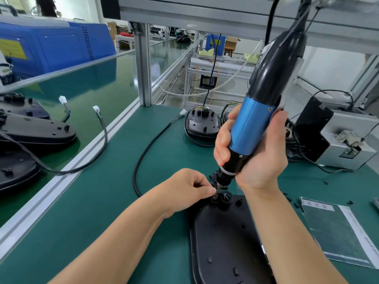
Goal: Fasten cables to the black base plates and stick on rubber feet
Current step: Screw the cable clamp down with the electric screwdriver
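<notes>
A black base plate (223,240) lies on the green mat in front of me. My right hand (256,152) grips a blue and black electric screwdriver (254,121), held nearly upright, its bit down at the plate's far end. There my left hand (189,186) pinches something small at the bit's tip, beside the cable entry where coloured wires (225,194) show. A black cable (143,152) runs from the plate away to a white connector (182,113).
A second base plate (202,125) with its cable sits further back. More plates (39,130) lie on the left conveyor belt. A grey screw feeder box (346,140) stands at right, a sheet of film (338,230) lies near it, with small black screws (291,198) scattered.
</notes>
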A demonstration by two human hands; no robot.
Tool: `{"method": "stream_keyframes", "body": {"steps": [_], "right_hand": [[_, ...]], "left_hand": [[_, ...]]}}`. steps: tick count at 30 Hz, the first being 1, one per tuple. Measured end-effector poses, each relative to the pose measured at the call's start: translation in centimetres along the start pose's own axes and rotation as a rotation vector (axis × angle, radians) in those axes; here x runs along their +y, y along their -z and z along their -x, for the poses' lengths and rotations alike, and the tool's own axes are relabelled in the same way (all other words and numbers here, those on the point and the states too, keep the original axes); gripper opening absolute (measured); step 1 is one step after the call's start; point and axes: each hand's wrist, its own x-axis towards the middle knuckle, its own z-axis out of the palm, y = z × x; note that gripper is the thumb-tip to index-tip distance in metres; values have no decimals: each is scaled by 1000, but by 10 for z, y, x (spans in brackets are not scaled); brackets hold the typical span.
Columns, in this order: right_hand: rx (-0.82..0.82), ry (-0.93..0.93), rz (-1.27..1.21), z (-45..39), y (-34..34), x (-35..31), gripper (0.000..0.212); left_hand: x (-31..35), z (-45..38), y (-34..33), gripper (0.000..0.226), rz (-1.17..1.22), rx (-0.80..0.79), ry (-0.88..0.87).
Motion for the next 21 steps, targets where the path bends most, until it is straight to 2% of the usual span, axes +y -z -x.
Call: {"method": "stream_keyframes", "body": {"steps": [6, 14, 19, 21], "right_hand": [[-9, 3, 30, -1, 0, 1, 82], [-102, -54, -56, -1, 1, 4, 66], [-102, -73, -34, -3, 5, 5, 79], [-84, -66, -54, -4, 7, 5, 76]], "left_hand": [[-4, 6, -10, 17, -24, 86, -15], [-6, 8, -13, 22, 64, 78, -14], [-10, 12, -17, 25, 19, 134, -78], [-10, 12, -18, 24, -5, 151, -97]]}}
